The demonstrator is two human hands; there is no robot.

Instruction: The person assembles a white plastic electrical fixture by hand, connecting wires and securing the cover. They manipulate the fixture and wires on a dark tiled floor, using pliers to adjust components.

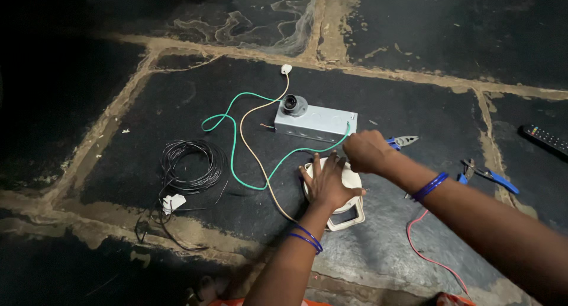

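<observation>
Dark stone floor (177,105) lies under everything. Left hand (326,185) presses flat, fingers spread, on a white round fitting (349,208). Right hand (367,151) is curled shut around the green wire (236,158), near a grey metal box (316,121).

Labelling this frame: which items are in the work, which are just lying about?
In hand:
left hand flat on white round fitting
right hand by green wire
grey metal box

Lying about:
black wire coil
blue-handled pliers
remote control

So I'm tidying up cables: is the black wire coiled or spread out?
Coiled: the black wire lies in a round loop on the floor, loose ends trailing toward a small white piece.
</observation>
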